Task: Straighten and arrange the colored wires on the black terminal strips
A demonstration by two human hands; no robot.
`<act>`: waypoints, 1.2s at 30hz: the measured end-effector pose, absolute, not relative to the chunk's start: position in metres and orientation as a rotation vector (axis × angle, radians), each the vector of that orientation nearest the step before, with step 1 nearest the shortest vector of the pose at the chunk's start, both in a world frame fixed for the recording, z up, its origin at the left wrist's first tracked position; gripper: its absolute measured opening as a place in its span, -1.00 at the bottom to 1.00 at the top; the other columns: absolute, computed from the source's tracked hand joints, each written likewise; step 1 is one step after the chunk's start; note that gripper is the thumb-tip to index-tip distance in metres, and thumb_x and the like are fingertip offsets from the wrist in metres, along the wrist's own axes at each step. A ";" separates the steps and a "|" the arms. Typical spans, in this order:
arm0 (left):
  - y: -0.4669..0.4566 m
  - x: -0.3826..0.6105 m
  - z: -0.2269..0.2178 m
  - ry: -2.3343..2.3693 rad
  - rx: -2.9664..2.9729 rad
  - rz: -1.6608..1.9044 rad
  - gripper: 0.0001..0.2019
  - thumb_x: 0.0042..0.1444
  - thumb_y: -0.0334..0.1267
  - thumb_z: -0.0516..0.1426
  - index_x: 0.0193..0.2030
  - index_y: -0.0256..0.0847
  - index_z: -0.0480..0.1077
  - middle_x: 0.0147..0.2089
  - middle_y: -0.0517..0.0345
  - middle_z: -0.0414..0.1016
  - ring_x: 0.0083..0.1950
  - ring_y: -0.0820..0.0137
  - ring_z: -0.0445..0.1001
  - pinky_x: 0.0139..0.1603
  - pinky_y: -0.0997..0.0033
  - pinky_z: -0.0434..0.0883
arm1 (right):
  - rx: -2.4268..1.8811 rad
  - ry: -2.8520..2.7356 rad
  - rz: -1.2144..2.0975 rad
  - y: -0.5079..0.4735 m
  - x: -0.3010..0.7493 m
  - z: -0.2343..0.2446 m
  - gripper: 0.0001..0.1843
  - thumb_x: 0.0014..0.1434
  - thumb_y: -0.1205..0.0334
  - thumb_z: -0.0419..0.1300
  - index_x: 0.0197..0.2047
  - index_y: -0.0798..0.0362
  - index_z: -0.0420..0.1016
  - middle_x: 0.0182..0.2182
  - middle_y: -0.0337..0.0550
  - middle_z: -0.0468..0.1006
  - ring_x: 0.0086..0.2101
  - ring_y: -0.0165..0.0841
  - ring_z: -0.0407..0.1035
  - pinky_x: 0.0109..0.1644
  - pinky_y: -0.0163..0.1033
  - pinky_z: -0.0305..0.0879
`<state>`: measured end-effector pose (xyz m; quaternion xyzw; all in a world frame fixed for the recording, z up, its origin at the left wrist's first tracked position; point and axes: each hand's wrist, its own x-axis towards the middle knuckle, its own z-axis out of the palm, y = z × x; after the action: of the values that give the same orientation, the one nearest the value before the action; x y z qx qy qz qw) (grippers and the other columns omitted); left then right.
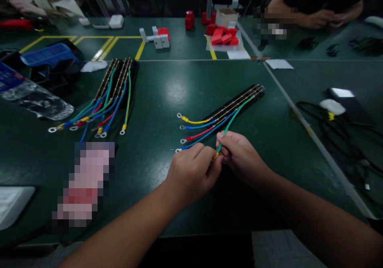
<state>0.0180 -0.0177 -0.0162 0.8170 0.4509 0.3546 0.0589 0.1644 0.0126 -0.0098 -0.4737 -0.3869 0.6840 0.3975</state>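
A black strip (pixel 237 101) with metal contacts lies slantwise on the green table, several coloured wires running off its near end. My right hand (pixel 239 148) pinches the green wire (pixel 231 118) between thumb and fingers. At that wire's yellow-sleeved end, my left hand (pixel 191 168) is closed with thumb and forefinger; the tip is hidden inside the grip. Left of my hands, a yellow wire (pixel 197 122), a red wire (pixel 199 135) and blue wires end in ring terminals (pixel 183 141) resting on or just above the tabletop.
Two similar wired strips (pixel 121 80) lie at left, beside a plastic bottle (pixel 38 96) and blue tray (pixel 49 56). Red parts (pixel 224 36) and grey blocks (pixel 161 41) stand at the back. Black cables (pixel 335 140) lie right. Another person's hands (pixel 326 18) are at far right.
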 end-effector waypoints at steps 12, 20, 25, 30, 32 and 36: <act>-0.018 0.018 -0.014 1.348 2.472 1.075 -0.86 0.16 -0.30 0.06 -0.37 -0.22 0.40 -0.49 0.24 0.36 -0.48 0.50 0.30 -0.45 0.43 0.18 | -1.175 -0.976 1.741 0.014 0.164 -0.011 -0.66 0.17 0.08 0.11 -0.55 0.08 0.24 -0.70 -0.37 0.15 -0.65 -0.54 0.03 -0.55 -0.35 -0.05; -0.018 0.019 -0.013 1.389 2.466 1.123 -0.86 0.16 -0.28 0.08 -0.38 -0.23 0.41 -0.51 0.24 0.39 -0.51 0.51 0.30 -0.48 0.45 0.17 | -1.180 -0.968 1.725 0.014 0.164 -0.011 -0.68 0.18 0.10 0.11 -0.53 0.08 0.27 -0.71 -0.37 0.15 -0.65 -0.55 0.03 -0.56 -0.36 -0.04; -0.019 0.020 -0.013 1.414 2.462 1.203 -0.87 0.14 -0.27 0.11 -0.40 -0.22 0.39 -0.53 0.26 0.40 -0.54 0.53 0.28 -0.50 0.46 0.15 | -1.194 -0.974 1.713 0.014 0.164 -0.012 -0.69 0.18 0.09 0.11 -0.52 0.09 0.28 -0.71 -0.37 0.16 -0.66 -0.54 0.05 -0.55 -0.36 -0.03; -0.018 0.019 -0.015 1.398 2.476 1.141 -0.87 0.14 -0.27 0.10 -0.41 -0.21 0.38 -0.51 0.25 0.39 -0.51 0.52 0.28 -0.49 0.46 0.16 | -1.190 -0.979 1.719 0.014 0.164 -0.012 -0.70 0.18 0.09 0.11 -0.50 0.09 0.29 -0.70 -0.37 0.17 -0.66 -0.55 0.06 -0.55 -0.36 -0.03; -0.018 0.019 -0.015 1.398 2.473 1.135 -0.86 0.15 -0.27 0.09 -0.41 -0.21 0.37 -0.51 0.25 0.38 -0.51 0.51 0.28 -0.48 0.45 0.16 | -1.183 -0.982 1.719 0.014 0.165 -0.013 -0.70 0.18 0.08 0.11 -0.49 0.09 0.31 -0.70 -0.37 0.17 -0.65 -0.55 0.06 -0.55 -0.36 -0.02; -0.018 0.019 -0.014 1.380 2.461 1.129 -0.87 0.16 -0.29 0.08 -0.40 -0.21 0.37 -0.50 0.25 0.38 -0.51 0.51 0.28 -0.47 0.44 0.15 | -1.176 -0.974 1.722 0.013 0.165 -0.014 -0.70 0.18 0.08 0.12 -0.49 0.09 0.30 -0.69 -0.37 0.17 -0.65 -0.55 0.05 -0.55 -0.37 -0.03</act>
<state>0.0192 -0.0179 -0.0139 0.8087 0.4534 0.3711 0.0513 0.1654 0.0134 -0.0135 -0.4664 -0.3865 0.6833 0.4078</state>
